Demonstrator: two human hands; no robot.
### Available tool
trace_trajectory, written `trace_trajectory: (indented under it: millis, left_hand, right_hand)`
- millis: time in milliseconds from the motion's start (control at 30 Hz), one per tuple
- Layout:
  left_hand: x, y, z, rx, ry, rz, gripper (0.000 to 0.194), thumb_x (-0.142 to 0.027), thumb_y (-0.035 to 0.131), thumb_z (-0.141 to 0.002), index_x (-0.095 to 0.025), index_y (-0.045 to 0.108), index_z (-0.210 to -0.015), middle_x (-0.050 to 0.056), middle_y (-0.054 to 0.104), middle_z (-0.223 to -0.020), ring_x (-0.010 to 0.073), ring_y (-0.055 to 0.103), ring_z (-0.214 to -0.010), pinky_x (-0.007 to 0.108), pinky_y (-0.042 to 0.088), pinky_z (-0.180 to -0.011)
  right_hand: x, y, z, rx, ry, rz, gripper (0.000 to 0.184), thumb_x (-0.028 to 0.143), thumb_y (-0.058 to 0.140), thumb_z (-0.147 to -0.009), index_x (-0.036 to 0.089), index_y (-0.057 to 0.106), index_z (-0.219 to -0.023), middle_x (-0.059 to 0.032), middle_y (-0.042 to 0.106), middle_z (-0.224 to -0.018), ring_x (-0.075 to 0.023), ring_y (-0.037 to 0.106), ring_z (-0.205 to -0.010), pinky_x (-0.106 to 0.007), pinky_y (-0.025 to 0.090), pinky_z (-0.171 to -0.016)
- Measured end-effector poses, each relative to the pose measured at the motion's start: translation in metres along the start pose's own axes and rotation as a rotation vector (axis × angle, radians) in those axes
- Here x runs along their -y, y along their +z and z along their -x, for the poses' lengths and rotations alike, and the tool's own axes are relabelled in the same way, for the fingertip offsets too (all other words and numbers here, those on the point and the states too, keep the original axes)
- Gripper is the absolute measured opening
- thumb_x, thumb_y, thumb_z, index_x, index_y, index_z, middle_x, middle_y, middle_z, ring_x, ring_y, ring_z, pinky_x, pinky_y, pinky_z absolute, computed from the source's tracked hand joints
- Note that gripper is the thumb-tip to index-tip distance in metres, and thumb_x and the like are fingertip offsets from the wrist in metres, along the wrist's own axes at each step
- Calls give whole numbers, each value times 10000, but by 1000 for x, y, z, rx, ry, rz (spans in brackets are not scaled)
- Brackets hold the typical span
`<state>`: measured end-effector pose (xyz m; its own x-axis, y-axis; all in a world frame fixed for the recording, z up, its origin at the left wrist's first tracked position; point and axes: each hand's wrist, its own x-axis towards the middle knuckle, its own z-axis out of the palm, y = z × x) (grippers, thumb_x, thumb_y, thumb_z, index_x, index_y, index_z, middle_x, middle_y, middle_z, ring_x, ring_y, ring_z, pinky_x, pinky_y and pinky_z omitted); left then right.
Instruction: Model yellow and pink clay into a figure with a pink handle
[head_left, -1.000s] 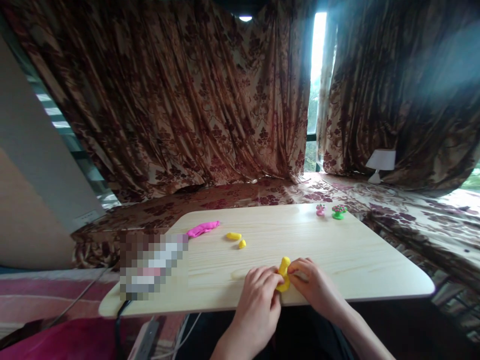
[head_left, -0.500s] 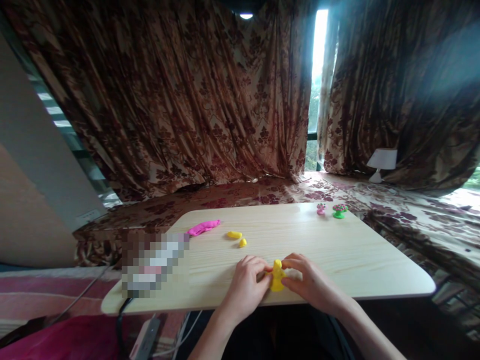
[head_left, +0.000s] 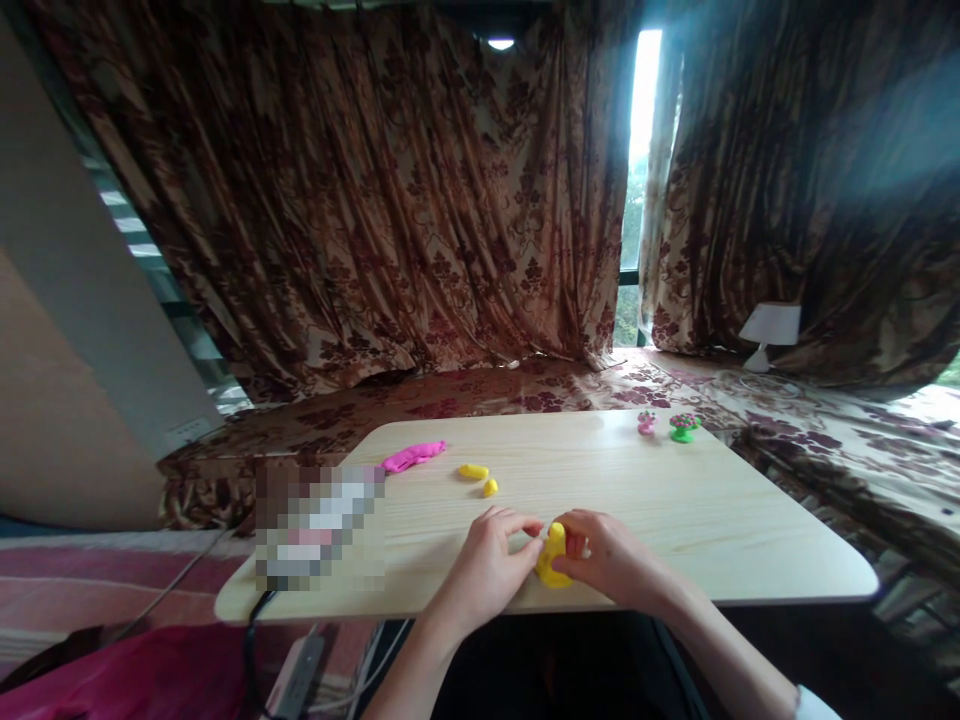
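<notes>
A small yellow clay figure (head_left: 553, 570), wide at the bottom and narrowing to a rounded top, stands upright near the front edge of the table. From the left, my left hand (head_left: 491, 560) has its curled thumb and fingers against the figure's side. My right hand (head_left: 611, 560) grips it from the right, the thumb across its front and the fingers partly behind it. Farther back lie two loose bits of yellow clay, a short roll (head_left: 473, 471) and a small lump (head_left: 490, 488). A long pink clay piece (head_left: 414, 456) rests at the back left.
At the table's (head_left: 675, 520) far right corner stand a pink dotted clay piece (head_left: 646, 422) and a green-stemmed one (head_left: 684, 428). A blurred-out object (head_left: 322, 530) covers the left side, with a black cable (head_left: 251, 640) hanging below. A white lamp (head_left: 772, 325) stands beyond.
My right hand has shifted its grip, its thumb now farther across the figure's front. The figure leans or is turned slightly. The whole view has shifted a little.
</notes>
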<state>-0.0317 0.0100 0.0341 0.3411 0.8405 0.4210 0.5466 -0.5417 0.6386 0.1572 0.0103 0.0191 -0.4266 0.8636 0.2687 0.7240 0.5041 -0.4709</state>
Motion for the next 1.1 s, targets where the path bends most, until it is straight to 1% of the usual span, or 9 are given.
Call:
trace_trajectory:
  millis: [67, 267, 533, 700, 800, 867, 1000, 1067, 1100]
  left_hand:
    - [-3, 0, -4, -9, -8, 13, 185, -177, 569, -792, -223, 707, -906, 29, 702, -910, 203, 623, -913, 319, 458, -890]
    - [-7, 10, -8, 9, -18, 34, 146, -189, 609, -755, -230, 736, -814, 15, 725, -825, 221, 639, -881, 312, 473, -857]
    - [-4, 13, -3, -4, -46, 68, 182, -190, 588, -771, -216, 742, -863, 26, 740, -852, 215, 658, -872, 299, 482, -855]
    - [2, 16, -1, 0, -69, 93, 184, -214, 593, -784, -207, 740, -895, 32, 744, -888, 217, 663, -892, 294, 493, -842]
    - [6, 18, 1, -3, -78, 99, 181, -234, 605, -786, -214, 735, -910, 23, 744, -906, 209, 661, -911, 284, 487, -861]
    - [10, 18, 3, -4, -79, 100, 192, -241, 601, -796, -218, 728, -937, 16, 745, -920, 198, 661, -923, 275, 487, -869]
    - [17, 12, 10, -35, -89, 67, 239, -232, 561, -831, -198, 693, -1028, 38, 729, -1003, 186, 651, -959, 289, 480, -901]
    - [19, 8, 13, -49, -81, 33, 225, -195, 535, -840, -193, 696, -998, 45, 718, -996, 184, 637, -966, 302, 467, -911]
    - [19, 7, 13, -47, -68, 14, 217, -175, 533, -837, -200, 701, -972, 41, 713, -983, 184, 628, -965, 303, 461, -911]
  right_hand:
    - [-3, 4, -3, 11, 16, 26, 220, 354, 555, -884, 145, 607, -840, 13, 621, -785, -121, 596, -702, -289, 490, -664]
    - [-9, 12, -1, 35, 39, 69, 224, 341, 538, -901, 132, 613, -872, 11, 632, -804, -123, 617, -709, -289, 512, -658]
    - [-6, 11, -1, 75, 58, 124, 205, 322, 534, -908, 139, 615, -952, -15, 651, -909, -137, 634, -780, -320, 526, -713]
    - [-7, 16, -5, 106, 84, 143, 204, 309, 544, -903, 144, 608, -1004, -32, 647, -981, -151, 635, -839, -346, 526, -752]
    - [-6, 17, -5, 98, 88, 128, 203, 309, 539, -907, 147, 606, -1008, -36, 645, -993, -152, 632, -849, -351, 523, -762]
    - [-4, 13, -3, 85, 79, 105, 198, 314, 540, -905, 144, 610, -980, -30, 648, -964, -146, 632, -830, -343, 522, -750]
    - [-2, -7, 8, 79, 22, 8, 166, 290, 552, -893, 144, 630, -894, 5, 661, -820, -118, 627, -707, -272, 514, -657]
    - [-5, -16, 16, 40, 15, -32, 159, 236, 505, -907, 160, 645, -914, -7, 675, -816, -123, 627, -709, -248, 495, -650]
    - [-6, -19, 21, 11, 22, -44, 186, 210, 470, -914, 170, 650, -937, -20, 682, -838, -130, 627, -729, -244, 486, -662]
